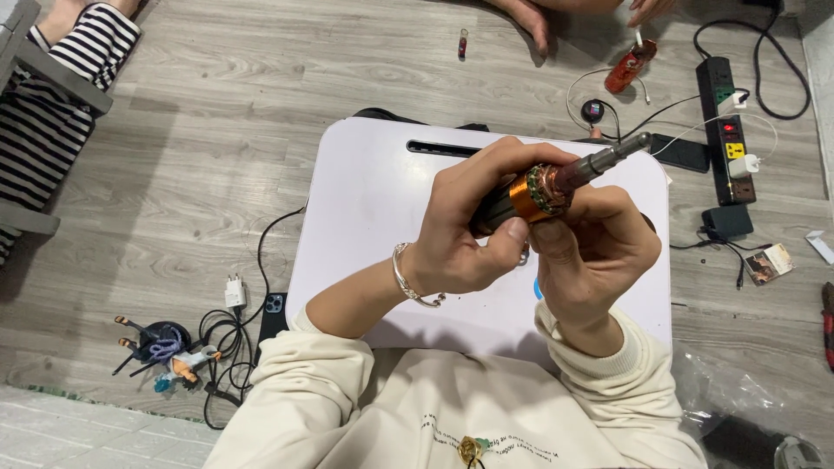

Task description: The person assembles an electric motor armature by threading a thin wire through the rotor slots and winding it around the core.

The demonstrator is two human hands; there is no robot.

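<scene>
My left hand (469,230) is wrapped around a motor armature (543,189), a dark cylinder with a copper-coloured collar and a grey steel shaft pointing up to the right. My right hand (595,252) sits just under the collar, with its thumb and fingers pressed against the copper part. Both hands hold the piece above a small white lap table (365,208). A silver bracelet (408,282) circles my left wrist. The armature's body is hidden inside my left palm.
A black power strip (725,130) with plugged chargers and cables lies on the wooden floor at the right. A red object (630,68) and another person's hand are at the top. A charger, a phone, tangled cables and a small figurine (174,360) lie at the lower left. Striped fabric covers the top left.
</scene>
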